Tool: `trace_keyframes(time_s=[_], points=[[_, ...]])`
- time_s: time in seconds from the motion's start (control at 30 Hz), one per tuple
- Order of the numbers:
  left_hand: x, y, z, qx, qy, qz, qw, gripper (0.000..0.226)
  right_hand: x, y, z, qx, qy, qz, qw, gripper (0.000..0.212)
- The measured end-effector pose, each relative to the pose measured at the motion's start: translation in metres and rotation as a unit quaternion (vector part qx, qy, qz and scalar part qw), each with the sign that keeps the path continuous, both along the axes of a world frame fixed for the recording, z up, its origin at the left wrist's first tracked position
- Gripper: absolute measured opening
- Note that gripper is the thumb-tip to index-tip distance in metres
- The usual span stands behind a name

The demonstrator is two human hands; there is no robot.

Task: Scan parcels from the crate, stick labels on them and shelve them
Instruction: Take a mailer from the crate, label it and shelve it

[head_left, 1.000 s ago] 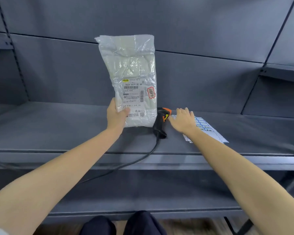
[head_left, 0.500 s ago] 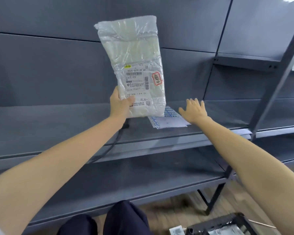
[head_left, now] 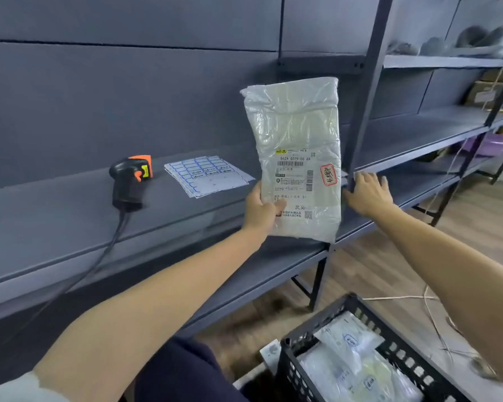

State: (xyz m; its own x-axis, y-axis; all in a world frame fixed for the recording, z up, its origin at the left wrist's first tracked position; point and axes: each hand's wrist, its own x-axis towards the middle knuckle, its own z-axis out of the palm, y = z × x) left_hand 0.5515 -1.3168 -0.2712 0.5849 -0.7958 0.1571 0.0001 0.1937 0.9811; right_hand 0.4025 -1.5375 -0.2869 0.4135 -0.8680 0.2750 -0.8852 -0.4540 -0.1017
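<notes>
My left hand [head_left: 260, 211] grips the poly-bag parcel [head_left: 298, 158] upright, right hand [head_left: 368, 194] spread empty; scanner [head_left: 129, 181] and label sheet [head_left: 208, 175] idle, shelving pending, crate [head_left: 357, 361] still holds more.

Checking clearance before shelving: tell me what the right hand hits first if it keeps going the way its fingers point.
Probably the grey shelf upright: the right hand already has fingertips at its base, beside the parcel; depth is unclear.
</notes>
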Motion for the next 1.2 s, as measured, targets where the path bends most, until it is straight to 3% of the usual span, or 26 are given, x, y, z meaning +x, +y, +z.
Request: trace_keyframes(time_s=[0.37,0.57,0.67,0.73,0.8,0.9,0.97,1.07,1.17,1.2], points=[[-0.088,-0.015,-0.138,0.138,0.017,-0.105,0.985,0.041,-0.113,0.004,-0.138,0.092,0.041,-0.078,0.992,0.062],[-0.113,0.002,-0.233,0.263,0.04,-0.055,0.962,0.034,-0.145,0.027,-0.226,0.169,0.057,-0.106,0.978,0.051],[-0.135,0.013,-0.27,0.311,0.083,-0.032,0.946,0.032,-0.146,0.041,-0.26,0.232,0.009,-0.126,0.965,0.05],[-0.151,0.015,-0.289,0.335,0.122,-0.031,0.934,0.034,-0.141,0.048,-0.273,0.302,-0.085,-0.162,0.936,0.046],[-0.164,0.014,-0.305,0.356,0.15,-0.024,0.922,0.037,-0.14,0.047,-0.29,0.394,-0.21,-0.206,0.871,0.042],[-0.18,0.012,-0.327,0.394,0.196,-0.008,0.898,0.032,-0.147,0.046,-0.312,0.58,-0.361,-0.223,0.696,0.057],[-0.191,0.011,-0.334,0.42,0.219,-0.011,0.881,0.029,-0.156,0.046,-0.324,0.67,-0.364,-0.171,0.624,0.069],[-0.201,0.006,-0.34,0.436,0.246,-0.036,0.865,0.024,-0.158,0.048,-0.332,0.736,-0.315,-0.069,0.595,0.057],[-0.199,0.001,-0.341,0.47,0.163,-0.114,0.86,0.031,-0.16,0.047,-0.34,0.714,-0.281,-0.057,0.639,0.051],[-0.195,0.001,-0.341,0.476,0.115,-0.14,0.861,0.039,-0.162,0.044,-0.343,0.703,-0.285,-0.059,0.648,0.04]])
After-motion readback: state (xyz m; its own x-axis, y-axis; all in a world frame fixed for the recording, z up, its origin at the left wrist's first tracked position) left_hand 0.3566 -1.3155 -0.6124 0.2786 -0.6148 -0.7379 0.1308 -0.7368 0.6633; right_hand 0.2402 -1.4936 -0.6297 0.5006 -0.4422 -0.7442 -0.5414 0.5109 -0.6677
